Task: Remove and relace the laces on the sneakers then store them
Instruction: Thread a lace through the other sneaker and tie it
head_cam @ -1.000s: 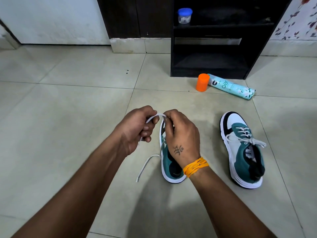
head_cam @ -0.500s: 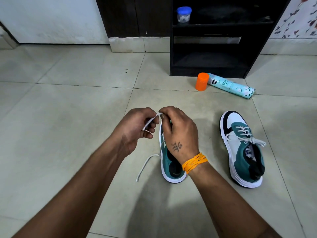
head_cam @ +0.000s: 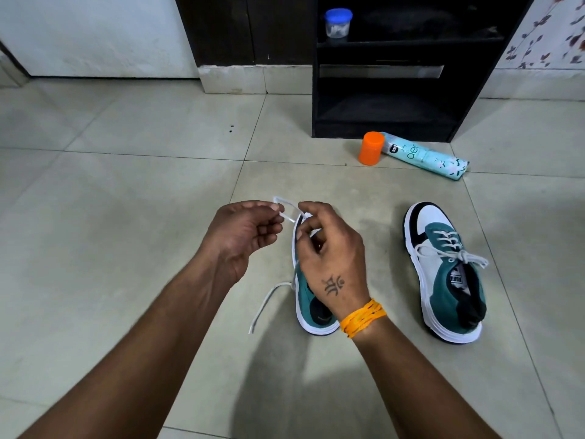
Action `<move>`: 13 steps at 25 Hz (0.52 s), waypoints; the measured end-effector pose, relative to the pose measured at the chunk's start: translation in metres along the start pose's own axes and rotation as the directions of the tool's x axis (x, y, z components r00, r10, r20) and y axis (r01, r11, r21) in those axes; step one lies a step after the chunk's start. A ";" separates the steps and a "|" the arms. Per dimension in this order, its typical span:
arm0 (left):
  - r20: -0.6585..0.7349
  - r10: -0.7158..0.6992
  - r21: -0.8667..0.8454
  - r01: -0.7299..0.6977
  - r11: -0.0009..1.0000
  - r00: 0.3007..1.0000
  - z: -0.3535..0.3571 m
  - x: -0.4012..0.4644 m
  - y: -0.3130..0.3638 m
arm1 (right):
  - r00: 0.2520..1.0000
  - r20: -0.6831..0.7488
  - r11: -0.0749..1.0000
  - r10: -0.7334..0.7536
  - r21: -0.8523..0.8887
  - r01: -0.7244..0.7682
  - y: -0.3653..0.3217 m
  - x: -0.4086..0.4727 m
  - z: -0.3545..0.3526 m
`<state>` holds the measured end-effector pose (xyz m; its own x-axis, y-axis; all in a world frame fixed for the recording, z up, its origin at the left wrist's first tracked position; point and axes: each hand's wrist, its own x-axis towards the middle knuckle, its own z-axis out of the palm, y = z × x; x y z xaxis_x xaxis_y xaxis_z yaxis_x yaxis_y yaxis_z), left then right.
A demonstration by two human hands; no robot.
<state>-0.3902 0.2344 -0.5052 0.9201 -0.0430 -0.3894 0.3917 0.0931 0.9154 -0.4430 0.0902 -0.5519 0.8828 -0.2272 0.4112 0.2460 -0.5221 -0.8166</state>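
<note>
My left hand (head_cam: 247, 236) pinches a loop of the white lace (head_cam: 286, 213) while my right hand (head_cam: 329, 248) pinches the same lace just above the near sneaker (head_cam: 311, 307), which sits on the floor (head_cam: 126, 217) under my right wrist with a loose end trailing to its left. To do this well I judge I should draw the lace out one eyelet at a time, steadily, so it doesn't snag or drag the shoe along. The other sneaker (head_cam: 446, 274), laced and tied, lies well to the right with PUMA on its tongue label, and the spray can (head_cam: 424, 155) by the black shelf (head_cam: 380, 122) reads "aer"
</note>
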 end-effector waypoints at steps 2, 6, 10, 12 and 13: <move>-0.009 -0.006 -0.020 0.006 1.000 1.000 -0.001 0.002 -0.002 | 0.999 -0.013 0.999 -0.030 0.022 0.030 -0.003 -0.004 0.003; 0.037 -0.005 -0.029 0.006 1.000 0.999 0.000 0.001 -0.006 | 0.996 -0.089 0.999 -0.024 0.040 0.028 -0.004 -0.001 0.007; -0.065 0.120 0.154 -0.108 0.982 0.991 0.002 0.000 -0.011 | 0.995 -0.088 0.996 0.054 0.080 -0.047 0.006 0.004 0.004; -0.102 0.348 0.423 -0.276 0.863 0.932 0.003 0.000 -0.016 | 0.994 -0.076 0.993 0.082 0.091 -0.076 0.010 0.005 0.001; -0.048 0.424 0.505 -0.344 0.792 0.904 0.005 0.000 -0.018 | 0.994 -0.076 0.994 0.077 0.082 -0.071 0.011 0.005 -0.001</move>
<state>-0.3977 0.2282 -0.5211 0.9983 0.0485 0.0310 -0.0082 -0.4137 0.9104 -0.4362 0.0825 -0.5582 0.8660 -0.3287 0.3767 0.2148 -0.4357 -0.8741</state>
